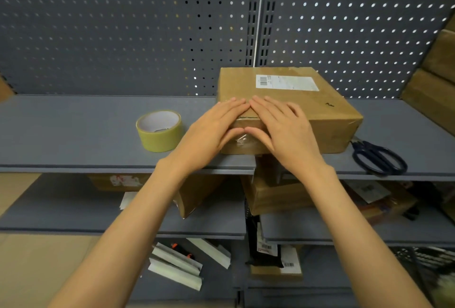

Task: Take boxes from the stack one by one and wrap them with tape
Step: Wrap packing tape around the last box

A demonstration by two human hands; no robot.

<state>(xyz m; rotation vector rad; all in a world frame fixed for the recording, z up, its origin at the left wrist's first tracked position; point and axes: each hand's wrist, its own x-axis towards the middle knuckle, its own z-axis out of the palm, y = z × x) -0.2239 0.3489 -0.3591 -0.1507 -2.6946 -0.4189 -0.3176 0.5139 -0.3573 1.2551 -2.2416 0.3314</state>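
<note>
Box is pressed flat-fingered, ungripped, by left hand and right hand, probably smoothing tape; tape roll parked left of box.

Left hand and right hand lie flat (fingertips meeting).

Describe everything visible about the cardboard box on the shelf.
The cardboard box is brown, flat and squarish, lying on the grey shelf. A white shipping label sits on its top, and clear tape shines on its near face. The left hand and right hand press flat over its near top edge.
</note>
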